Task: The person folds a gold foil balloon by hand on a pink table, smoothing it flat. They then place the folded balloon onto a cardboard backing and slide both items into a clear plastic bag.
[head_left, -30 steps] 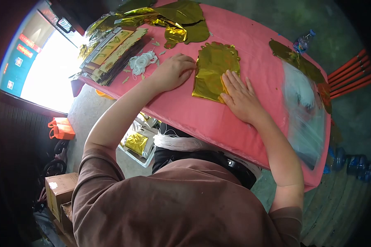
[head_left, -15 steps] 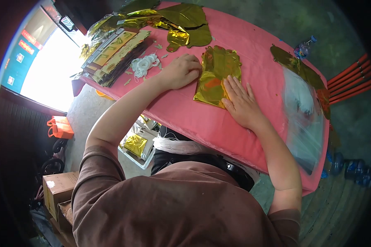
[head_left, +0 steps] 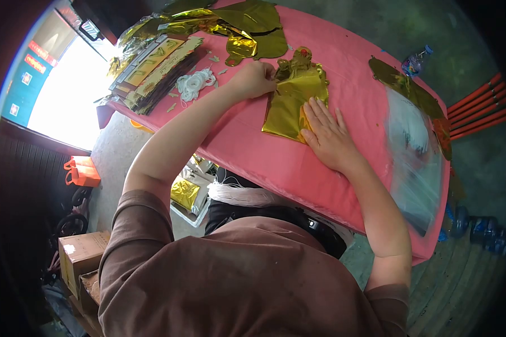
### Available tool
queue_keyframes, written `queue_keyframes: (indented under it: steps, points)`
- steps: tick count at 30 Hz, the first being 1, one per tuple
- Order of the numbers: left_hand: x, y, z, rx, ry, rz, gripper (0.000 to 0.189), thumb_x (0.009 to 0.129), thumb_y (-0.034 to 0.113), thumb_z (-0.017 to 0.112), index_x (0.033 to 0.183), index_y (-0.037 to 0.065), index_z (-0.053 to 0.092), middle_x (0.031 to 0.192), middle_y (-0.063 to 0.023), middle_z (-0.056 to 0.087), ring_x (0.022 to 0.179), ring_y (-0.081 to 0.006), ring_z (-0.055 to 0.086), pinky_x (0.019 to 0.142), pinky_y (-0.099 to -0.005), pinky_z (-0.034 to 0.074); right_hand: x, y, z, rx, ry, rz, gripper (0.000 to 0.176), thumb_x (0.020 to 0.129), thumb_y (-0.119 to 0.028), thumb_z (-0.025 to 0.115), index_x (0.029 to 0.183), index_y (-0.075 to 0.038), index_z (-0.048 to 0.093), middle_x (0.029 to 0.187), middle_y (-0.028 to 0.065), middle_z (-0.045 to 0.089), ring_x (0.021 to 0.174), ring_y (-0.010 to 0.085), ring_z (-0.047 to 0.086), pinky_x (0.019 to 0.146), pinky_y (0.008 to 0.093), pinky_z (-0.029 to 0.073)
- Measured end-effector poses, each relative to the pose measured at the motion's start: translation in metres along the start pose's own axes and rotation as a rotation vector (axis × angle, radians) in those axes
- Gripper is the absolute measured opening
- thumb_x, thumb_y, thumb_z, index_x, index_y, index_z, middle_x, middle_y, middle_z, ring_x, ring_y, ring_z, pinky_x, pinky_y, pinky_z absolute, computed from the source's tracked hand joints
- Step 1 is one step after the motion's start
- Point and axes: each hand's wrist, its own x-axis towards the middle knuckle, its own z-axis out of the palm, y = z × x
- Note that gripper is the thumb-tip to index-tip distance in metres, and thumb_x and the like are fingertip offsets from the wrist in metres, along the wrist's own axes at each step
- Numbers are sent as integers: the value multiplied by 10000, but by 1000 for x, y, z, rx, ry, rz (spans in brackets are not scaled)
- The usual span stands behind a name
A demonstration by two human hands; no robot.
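A folded gold foil sheet point(head_left: 295, 104) lies on the pink-covered table point(head_left: 242, 135), its upper part wrinkled and raised. My left hand point(head_left: 254, 80) pinches the foil's upper left edge, with its fingers closed together. Flat on the foil's right side rests my right hand point(head_left: 327, 132), fingers stretched out. Left of my left hand is a bundle of white string point(head_left: 195, 83), with small scraps around it.
Stacked printed cards point(head_left: 152, 73) stand at the table's left end. More gold foil point(head_left: 247, 25) covers the far edge. Clear plastic bags point(head_left: 413, 174) and a gold foil piece point(head_left: 405, 90) lie right, near a small bottle point(head_left: 417, 60). Red poles point(head_left: 480, 106) stand beyond.
My left hand has closed on the foil's edge, and the foil's upper part has lifted and creased. My right hand has stayed nearly in place.
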Motion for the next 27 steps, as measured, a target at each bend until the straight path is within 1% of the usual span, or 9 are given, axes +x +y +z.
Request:
queue_keyframes:
  steps: [1,5,7,10,14,19,23,25,27]
  points:
    - [3,-3,2,20,31,20,300,652,234,685,829,8,600,756,-137,627,679,-249,607,623,-343,473,0,0,0,0,-2,0,571,939,-345,337,1420,-72,194,1483,109,171,1379,224,135,1103,451,78]
    - [5,12,-6,108,13,12,410,640,270,703,928,5,583,878,-148,641,775,-261,620,689,-342,492,0,-1,0,4,-7,4,575,939,-349,333,1422,-74,185,1486,108,163,1380,228,130,1103,453,78]
    - [9,16,-5,237,37,-95,490,643,313,705,984,-10,567,976,-165,631,881,-275,617,768,-353,498,0,-1,-1,6,-9,9,575,939,-349,331,1422,-74,185,1486,107,162,1380,228,129,1104,455,78]
    - [18,20,-6,325,-48,-124,541,650,360,699,1016,-17,568,990,-185,625,948,-285,607,807,-369,491,0,-1,0,7,-6,11,575,939,-351,330,1422,-74,185,1487,106,160,1381,227,127,1104,456,79]
    - [30,15,1,382,28,-156,543,656,387,683,998,-26,596,994,-191,628,924,-293,615,794,-367,496,1,0,1,14,-1,9,579,938,-354,331,1423,-73,182,1487,106,159,1381,226,127,1104,456,76]
    - [38,20,-3,349,-73,-229,416,666,350,663,897,4,648,881,-177,657,842,-285,638,767,-349,502,0,-1,0,17,-10,16,583,939,-365,324,1424,-73,181,1487,107,158,1381,224,126,1107,446,64]
    - [34,26,-9,303,-159,-163,401,672,347,655,881,5,646,846,-169,658,817,-294,638,749,-359,502,0,1,3,24,7,13,581,941,-373,315,1423,-77,183,1489,103,155,1381,218,124,1109,436,50]
    - [30,21,-5,299,0,-76,314,681,285,659,812,3,620,761,-132,646,708,-245,624,673,-339,493,1,2,3,48,3,13,582,943,-378,313,1424,-79,183,1491,100,150,1382,213,123,1110,435,46]
    - [25,18,-5,170,6,-61,262,683,243,662,771,7,593,712,-101,620,658,-201,591,633,-318,473,1,4,2,75,0,16,583,945,-384,312,1425,-81,182,1493,96,145,1382,208,122,1110,434,42]
